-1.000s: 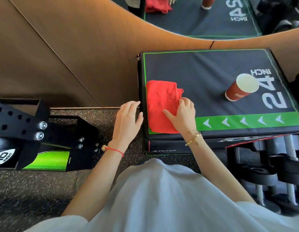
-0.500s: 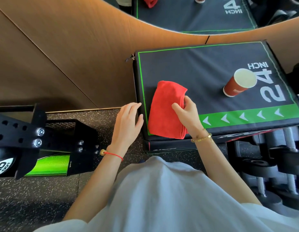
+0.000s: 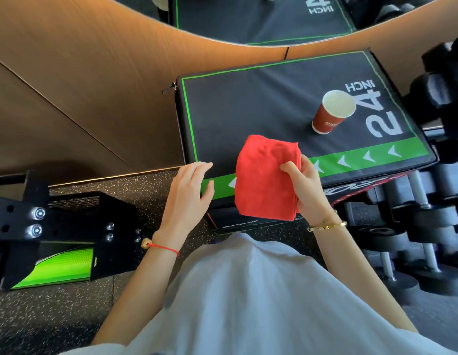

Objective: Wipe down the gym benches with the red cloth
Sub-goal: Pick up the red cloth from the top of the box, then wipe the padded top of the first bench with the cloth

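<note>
A folded red cloth hangs lifted over the near edge of a black padded box with a green band and "24 INCH" printed on it. My right hand grips the cloth's right side, thumb across the front. To the left of the cloth, my left hand hovers with relaxed fingers at the box's near left corner and holds nothing.
A red paper cup stands upright on the box's right half. Dumbbells on a rack fill the right side. A black metal frame with a green pad sits at left. A wooden wall and mirror lie behind.
My right hand has picked the red cloth up off the box top and drawn it toward the near edge. My left hand has shifted right to the box's corner.
</note>
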